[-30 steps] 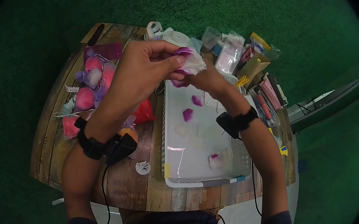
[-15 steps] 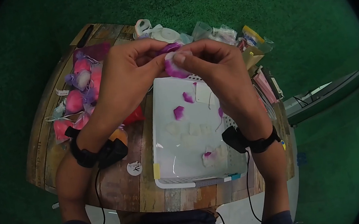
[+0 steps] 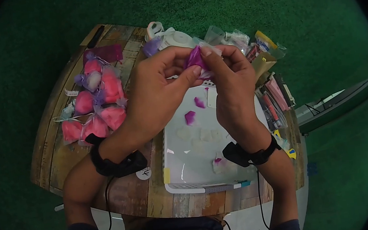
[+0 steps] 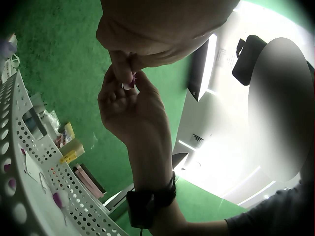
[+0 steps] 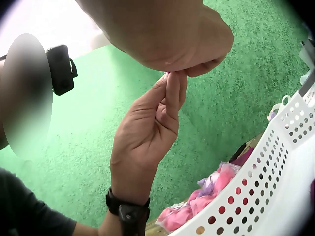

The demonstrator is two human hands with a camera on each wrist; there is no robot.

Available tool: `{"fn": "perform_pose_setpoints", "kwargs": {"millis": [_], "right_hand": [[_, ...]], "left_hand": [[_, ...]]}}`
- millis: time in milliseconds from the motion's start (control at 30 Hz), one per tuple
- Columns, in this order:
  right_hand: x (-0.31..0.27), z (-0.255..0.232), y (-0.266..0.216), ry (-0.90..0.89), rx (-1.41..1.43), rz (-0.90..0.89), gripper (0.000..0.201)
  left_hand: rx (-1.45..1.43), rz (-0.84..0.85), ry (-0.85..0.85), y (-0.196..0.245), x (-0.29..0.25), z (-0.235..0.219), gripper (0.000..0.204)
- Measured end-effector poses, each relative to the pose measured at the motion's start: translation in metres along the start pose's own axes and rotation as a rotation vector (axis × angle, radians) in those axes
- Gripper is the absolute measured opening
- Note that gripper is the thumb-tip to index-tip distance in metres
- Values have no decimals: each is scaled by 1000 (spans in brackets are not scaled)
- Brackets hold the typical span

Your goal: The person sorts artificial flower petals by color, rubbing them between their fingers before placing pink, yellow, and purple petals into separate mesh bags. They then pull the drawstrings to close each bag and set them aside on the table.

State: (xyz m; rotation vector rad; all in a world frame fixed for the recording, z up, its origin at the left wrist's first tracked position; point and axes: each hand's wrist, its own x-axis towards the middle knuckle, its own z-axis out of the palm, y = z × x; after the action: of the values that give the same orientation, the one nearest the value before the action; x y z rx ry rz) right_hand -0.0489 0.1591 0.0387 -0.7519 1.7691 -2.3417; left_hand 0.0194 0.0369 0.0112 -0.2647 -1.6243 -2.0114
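Observation:
Both hands meet above the far end of a white perforated basket (image 3: 178, 163). Purple-and-white artificial petals (image 3: 195, 58) are bunched between their fingertips. My left hand (image 3: 156, 88) pinches the bunch from the left with thumb and fingers. From the other side, my right hand (image 3: 233, 82) pinches it, thumb laid over the petals. In the left wrist view, a bit of petal (image 4: 129, 84) shows between the fingertips; in the right wrist view the hand hides nearly all of it. Loose purple petals (image 3: 190, 118), pale petals (image 3: 204, 135) and a white tag (image 3: 211, 97) lie inside the basket.
Left of the basket, several sheer pouches with pink contents (image 3: 110, 84) cover the wooden table (image 3: 124, 190). A ribbon roll (image 3: 177, 39) sits at the back. Clear plastic packets (image 3: 234, 39), an envelope (image 3: 266, 62) and pens (image 3: 270, 109) crowd the right side.
The right hand was behind the petals, then came forward with a white-and-purple petal in its pinch. It now joins that petal with those in the left hand, and the petals are bunched closer.

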Motion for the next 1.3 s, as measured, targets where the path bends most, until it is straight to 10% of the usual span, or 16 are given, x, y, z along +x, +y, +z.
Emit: {"fn": "perform_pose_setpoints", "kwargs": {"millis": [533, 767, 933, 1067, 1300], "right_hand": [[-4, -8, -1, -62, -15, -102, 17], [17, -19, -12, -217, 240, 200, 12], [26, -36, 22, -440, -671, 670, 14], [28, -76, 67, -875, -1603, 194, 37], [12, -71, 89, -792, -1484, 236, 33]], "left_hand": [[-91, 34, -17, 7, -1, 1, 25], [-159, 87, 8, 10, 7, -11, 20], [-83, 107, 159, 13, 11, -15, 16], [-132, 78, 141, 10, 9, -12, 16], [-131, 32, 114, 3, 11, -11, 16]]}}
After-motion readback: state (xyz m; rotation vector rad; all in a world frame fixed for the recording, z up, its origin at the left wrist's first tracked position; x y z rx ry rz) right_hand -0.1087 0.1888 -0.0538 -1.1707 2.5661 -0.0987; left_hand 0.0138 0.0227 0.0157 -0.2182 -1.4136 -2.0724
